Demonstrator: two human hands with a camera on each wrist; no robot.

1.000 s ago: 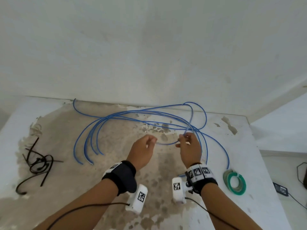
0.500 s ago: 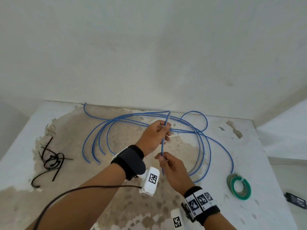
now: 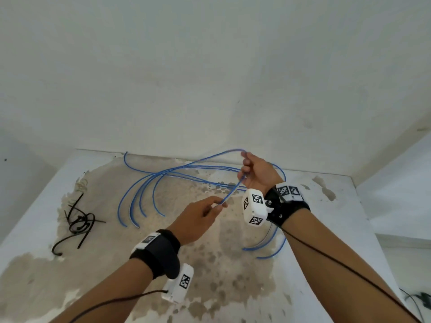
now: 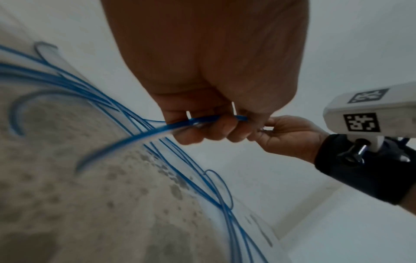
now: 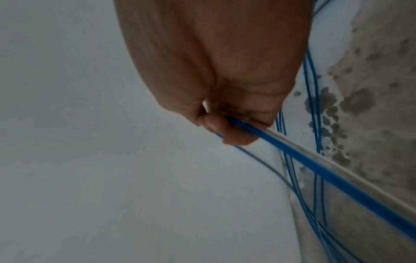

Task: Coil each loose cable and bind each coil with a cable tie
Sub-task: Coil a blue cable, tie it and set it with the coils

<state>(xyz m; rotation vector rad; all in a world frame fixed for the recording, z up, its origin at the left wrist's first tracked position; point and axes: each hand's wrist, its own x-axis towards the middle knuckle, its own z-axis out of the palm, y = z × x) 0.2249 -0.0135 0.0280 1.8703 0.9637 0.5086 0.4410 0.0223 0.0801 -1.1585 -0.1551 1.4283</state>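
Both hands' grips, left hand (image 3: 198,217) and right hand (image 3: 256,173), pinch the blue cable (image 3: 229,193); black ties (image 3: 78,223) lie left

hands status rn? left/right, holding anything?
Left hand: pinching the blue cable.
Right hand: fingers curled round the same cable, farther along.

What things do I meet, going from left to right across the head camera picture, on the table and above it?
Black cable ties → loose arcs of the blue cable → left hand → right hand.
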